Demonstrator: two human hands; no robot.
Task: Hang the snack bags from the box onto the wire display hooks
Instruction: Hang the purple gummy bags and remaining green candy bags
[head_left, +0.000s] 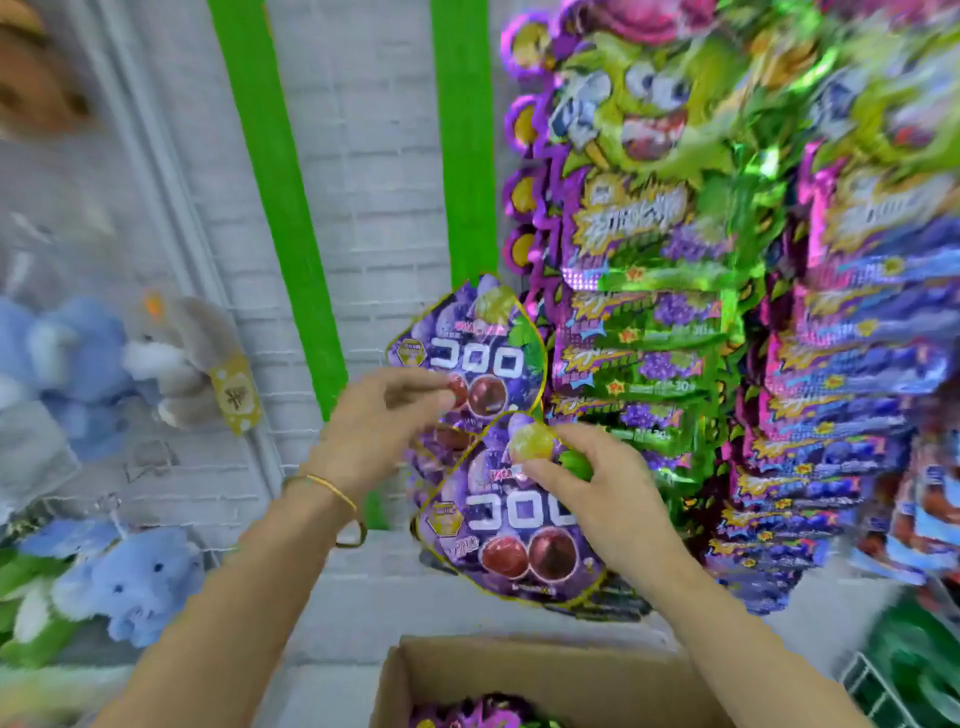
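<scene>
Two purple snack bags sit in front of a white display wall (374, 208), one above the other and overlapping. The upper snack bag (467, 353) hangs tilted beside a green stripe (462, 145); whatever it hangs from is too blurred to make out. The left hand (384, 415), with a thin bracelet (332, 488) on its wrist, reaches to that bag's lower half with its fingers bent. I cannot tell whether it grips the bag or only touches it. The lower snack bag (514, 525) is held up in the air, tilted, well above the cardboard box (519, 670). The right hand (587, 483) pinches this bag at its top edge, thumb on the front near the printed yellow-green grape and fingers curled behind. The box stands open at the bottom of the view, with more purple bags (467, 714) lying inside it. To the right, dense rows of green and purple packets (649, 312) hang close together, heavily blurred. To the left, blue plush toys (124, 582) and a grey plush toy (176, 358) hang against the wall.
</scene>
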